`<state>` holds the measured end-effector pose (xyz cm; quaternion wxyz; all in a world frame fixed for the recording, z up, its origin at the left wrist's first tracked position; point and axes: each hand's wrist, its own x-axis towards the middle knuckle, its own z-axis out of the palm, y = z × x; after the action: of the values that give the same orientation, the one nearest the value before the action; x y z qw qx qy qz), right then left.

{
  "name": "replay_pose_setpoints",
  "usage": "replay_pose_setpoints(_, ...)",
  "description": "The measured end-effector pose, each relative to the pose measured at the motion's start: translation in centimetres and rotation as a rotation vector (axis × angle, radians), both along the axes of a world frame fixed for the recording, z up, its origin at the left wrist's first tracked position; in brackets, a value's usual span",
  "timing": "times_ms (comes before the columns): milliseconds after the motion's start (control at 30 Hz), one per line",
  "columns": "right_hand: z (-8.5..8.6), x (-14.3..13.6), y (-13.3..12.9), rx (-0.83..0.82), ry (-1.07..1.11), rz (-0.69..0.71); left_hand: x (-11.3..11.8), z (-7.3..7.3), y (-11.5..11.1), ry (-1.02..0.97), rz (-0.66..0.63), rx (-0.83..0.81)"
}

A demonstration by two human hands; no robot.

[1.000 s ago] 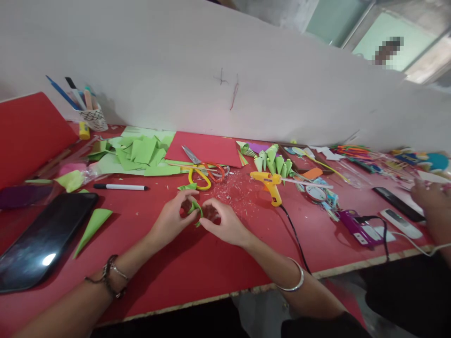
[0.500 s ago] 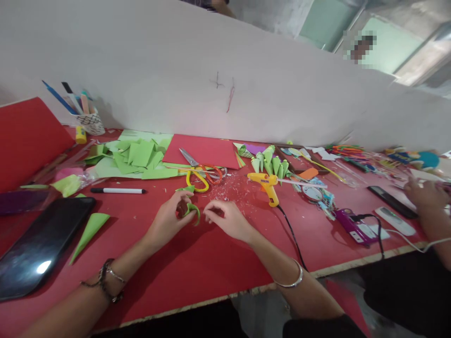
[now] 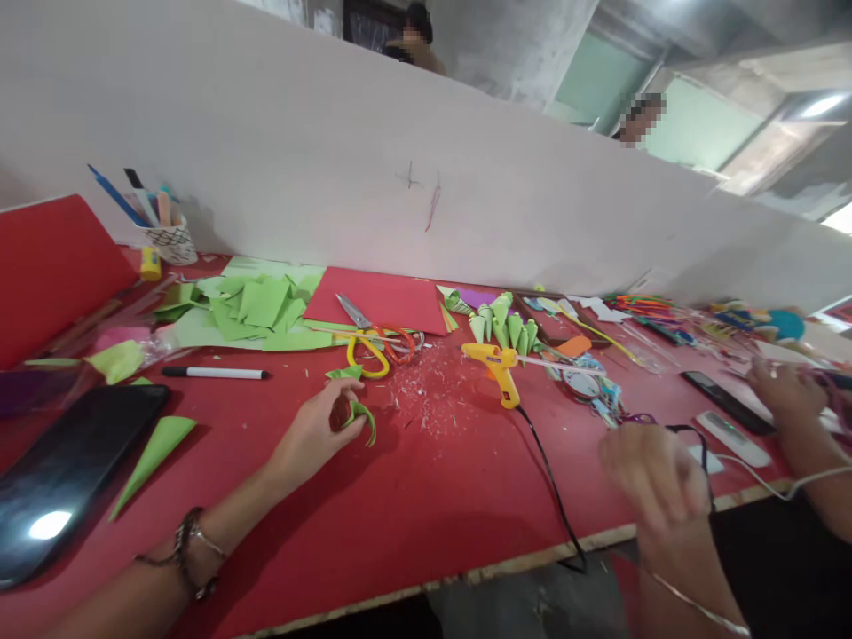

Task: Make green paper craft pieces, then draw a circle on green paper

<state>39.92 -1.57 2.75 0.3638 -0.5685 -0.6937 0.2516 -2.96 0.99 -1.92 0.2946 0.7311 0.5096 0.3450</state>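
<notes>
My left hand (image 3: 318, 428) pinches a curled piece of green paper (image 3: 361, 419) between thumb and fingers, above the red table. Another bit of green paper (image 3: 344, 372) shows by its fingertips, beside the yellow-and-orange scissors (image 3: 370, 353). At the right, my right hand (image 3: 656, 475) is smeared by motion, its fingers bent downward. It covers most of the purple power strip, and whether it touches or holds anything is hidden. A yellow glue gun (image 3: 495, 367) lies between my hands, a glue stick in its back. Left of my left hand lies a green paper cone (image 3: 154, 457).
Cut green paper (image 3: 266, 302) and a red sheet (image 3: 382, 297) lie at the back, with green paper cones (image 3: 509, 324) to their right. A black phone (image 3: 76, 470) and a marker (image 3: 216, 374) are at left. Another person's hand (image 3: 789, 390) is at far right, near a remote (image 3: 725, 401).
My right hand has swung right, away from my left hand, to above the purple power strip. My left hand keeps the curled green paper. The view has shifted slightly.
</notes>
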Motion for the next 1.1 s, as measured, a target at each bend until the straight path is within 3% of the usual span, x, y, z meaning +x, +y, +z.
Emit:
replay_pose_setpoints(33, -0.4, 1.4, 0.9, 0.131, 0.11, -0.16, 0.0, -0.1, 0.1, 0.011, -0.003, 0.001)
replay_pose_setpoints(133, -1.0, 2.9, 5.6, 0.238, 0.142, -0.385, 0.0, -0.2, 0.4, 0.05, -0.014, 0.007)
replay_pose_setpoints(267, -2.5, 1.2, 13.2, 0.206, 0.033, -0.494, -0.1, -0.5, 0.7, 0.064, -0.015, 0.018)
replay_pose_setpoints(400, -5.1, -0.4, 17.5, 0.118, -0.192, -0.518, -0.2, -0.6, 0.8, 0.085, -0.016, -0.003)
replay_pose_setpoints(533, -6.3, -1.3, 18.9, 0.072, -0.383, -0.568, -0.5, -0.6, 1.0, 0.127, 0.002, -0.024)
replay_pose_setpoints(833, -5.7, -2.2, 19.9, 0.078, -0.538, -0.557, -0.4, -0.1, 1.2, 0.159, 0.012, -0.037)
replay_pose_setpoints(1100, -6.7, -2.2, 19.2, 0.089, -0.498, -0.384, -0.4, -0.3, 1.3, 0.107, -0.001, -0.027)
